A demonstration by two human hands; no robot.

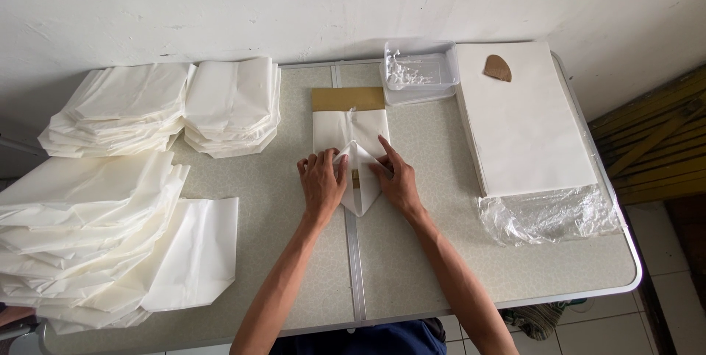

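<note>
A white paper sheet [346, 128] lies on a brown cardboard template [347, 98] at the middle of the table. Its near end is folded into a point [359, 204]. My left hand [321, 182] presses the left flap of that fold with fingers spread. My right hand [397, 180] presses the right flap, its index finger stretched along the crease. Both hands lie flat on the paper and hold it down.
Stacks of folded white paper bags [232, 105] fill the left side of the table [434, 252], with more stacks [81, 237] nearer. A pile of flat white sheets [522, 127] with a brown scraper [497, 68] lies right, on clear plastic wrap [551, 215]. A clear plastic tray [418, 74] stands behind.
</note>
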